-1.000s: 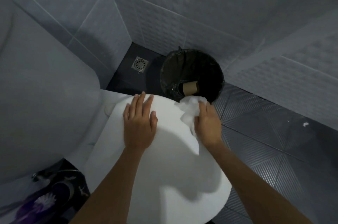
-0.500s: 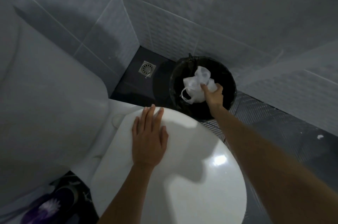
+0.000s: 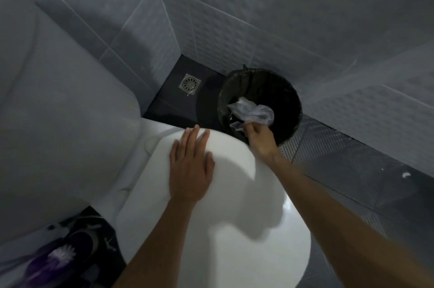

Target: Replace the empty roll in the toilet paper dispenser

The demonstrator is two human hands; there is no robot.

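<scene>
Two bare hands work over a closed white toilet lid [image 3: 211, 229]. The left hand [image 3: 191, 168] lies flat on the lid's back part, palm down, fingers spread a little and pointing toward the corner of the room, gripping nothing. The right hand [image 3: 259, 138] reaches past the lid's far right edge to the near rim of a black-lined waste bin [image 3: 293, 97], and its fingers are bent at the lower edge of a crumpled wad of white paper [image 3: 252, 110]. Whether they pinch the wad or merely touch it cannot be told, as the fingertips are turned away from the camera and blurred. The wad sits inside the bin's mouth, near its left and front side, just beyond the right hand and well apart from the left. The rest of the bin's inside is too dark to make out.

The bin stands on the dark floor in the corner where two grey tiled walls [image 3: 258, 5] meet. A square metal floor drain [image 3: 189, 82] lies to the left of the bin, apart from it. The toilet's white cistern [image 3: 58, 111] fills the left of the view. At the bottom left, a purple toilet brush [image 3: 56, 262] with white bristles rests on the floor beside the toilet's base.
</scene>
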